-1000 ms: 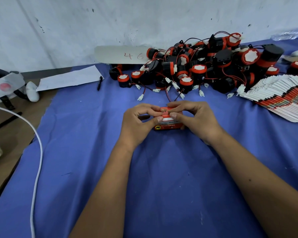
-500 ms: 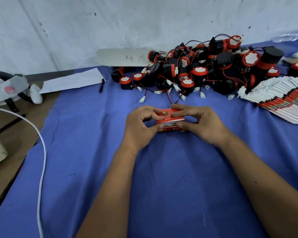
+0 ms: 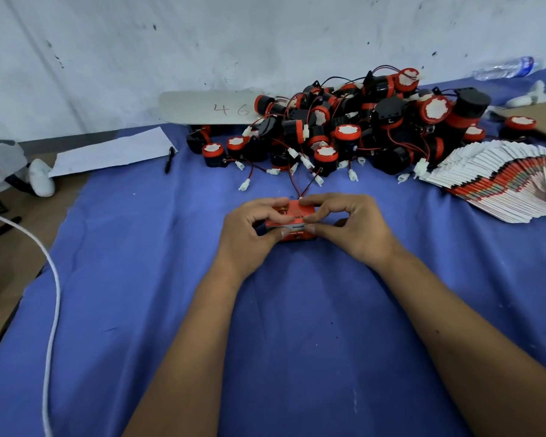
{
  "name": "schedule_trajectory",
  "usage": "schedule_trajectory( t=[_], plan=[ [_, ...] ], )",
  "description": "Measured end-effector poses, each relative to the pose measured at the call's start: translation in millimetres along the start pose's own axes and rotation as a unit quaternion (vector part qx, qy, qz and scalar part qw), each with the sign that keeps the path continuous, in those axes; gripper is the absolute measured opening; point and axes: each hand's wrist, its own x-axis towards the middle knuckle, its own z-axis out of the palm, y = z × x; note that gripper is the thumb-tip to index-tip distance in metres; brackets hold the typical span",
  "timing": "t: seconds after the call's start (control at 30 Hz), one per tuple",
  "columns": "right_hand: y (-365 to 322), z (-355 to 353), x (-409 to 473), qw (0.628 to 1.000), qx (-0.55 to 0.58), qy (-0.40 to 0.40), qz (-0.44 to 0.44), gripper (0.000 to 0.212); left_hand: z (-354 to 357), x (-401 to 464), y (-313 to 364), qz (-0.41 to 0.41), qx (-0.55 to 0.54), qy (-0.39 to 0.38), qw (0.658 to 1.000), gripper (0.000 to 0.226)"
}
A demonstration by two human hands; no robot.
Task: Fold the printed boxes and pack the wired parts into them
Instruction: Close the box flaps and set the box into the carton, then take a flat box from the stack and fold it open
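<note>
We are reaching both bare forearms forward over the surface, converging toward its middle. Our left hand (image 3: 249, 228) is curling its fingers and thumb around the box's (image 3: 292, 216) left end, while our right hand (image 3: 356, 225) is pinching the right end, fingertips meeting on top.

Two hands, the left hand (image 3: 249, 228) and the right hand (image 3: 353, 225), are sharing one folded box (image 3: 292, 216). One pen (image 3: 170, 159), one paper sheet (image 3: 114, 151) and one bottle (image 3: 505, 68) are lying about; the wired parts (image 3: 360, 127) and flat boxes (image 3: 498, 181) are lying heaped, too many to count.
</note>
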Motion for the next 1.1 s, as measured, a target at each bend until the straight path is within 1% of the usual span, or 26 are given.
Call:
schedule_trajectory(
  t=[0.07,0.13,0.2,0.3,0.37,0.43,0.5,0.6,0.67,0.73,0.8,0.83,0.9,0.97,1.0,1.03,1.1],
  plan=[
    [-3.1,1.6,0.6,0.999,-0.034,0.009,-0.032,0.010,0.2,1.1,1.3,-0.005,-0.001,0.000,1.000,0.026],
    [-6.7,4.8,1.0,0.992,-0.106,0.006,-0.074,0.020,0.8,1.6,2.2,-0.012,0.024,0.010,1.000,0.023],
    [-8.9,7.7,0.0,0.984,-0.155,-0.014,-0.085,0.032,1.2,2.2,3.0,-0.028,0.033,0.018,0.999,0.028],
    [-12.8,8.8,-5.2,0.983,-0.162,-0.024,-0.082,0.031,2.2,3.5,9.5,-0.037,0.024,0.018,0.999,0.039],
    [-18.2,2.8,-15.1,0.982,-0.167,-0.023,-0.079,0.029,4.8,2.5,17.3,-0.032,0.022,0.001,0.999,0.039],
    [-28.8,-10.4,-29.8,0.980,-0.180,-0.016,-0.080,0.029,10.5,1.4,26.7,-0.030,0.009,-0.031,0.999,0.034],
    [-44.6,-40.2,-50.8,0.978,-0.198,0.005,-0.063,0.030,29.8,4.5,46.6,-0.014,-0.029,-0.065,0.997,0.024],
    [-75.3,-104.5,-84.5,0.966,-0.232,0.092,-0.064,0.028,75.4,19.0,101.0,0.048,-0.106,-0.088,0.989,0.020],
    [-103.9,-155.7,-114.1,0.935,-0.301,0.172,-0.071,0.028,119.2,29.7,152.1,0.108,-0.179,-0.111,0.972,0.018],
    [-139.0,-209.5,-148.1,0.900,-0.360,0.242,-0.047,0.028,168.5,37.4,209.3,0.150,-0.266,-0.153,0.940,0.018],
    [-175.5,-258.5,-186.0,0.865,-0.410,0.286,0.031,0.031,215.1,38.5,266.9,0.159,-0.322,-0.221,0.907,0.023],
    [-192.3,-280.4,-206.2,0.846,-0.435,0.297,0.085,0.033,235.7,37.1,293.8,0.164,-0.324,-0.261,0.894,0.026],
    [-219.9,-318.3,-250.1,0.789,-0.488,0.315,0.199,0.033,275.4,26.4,338.5,0.189,-0.282,-0.339,0.877,0.028],
    [-237.2,-345.3,-287.0,0.708,-0.532,0.345,0.309,0.025,306.8,7.8,364.9,0.208,-0.236,-0.404,0.859,0.025],
    [-241.4,-354.8,-301.0,0.673,-0.537,0.349,0.369,0.020,319.5,-1.8,371.8,0.219,-0.207,-0.421,0.856,0.024],
    [-242.7,-362.0,-312.3,0.644,-0.534,0.336,0.432,0.017,331.1,-11.4,376.4,0.232,-0.172,-0.432,0.854,0.023],
    [-239.5,-367.5,-322.1,0.613,-0.512,0.257,0.543,0.020,346.6,-22.6,378.0,0.261,-0.099,-0.428,0.860,0.016]
  ],
)
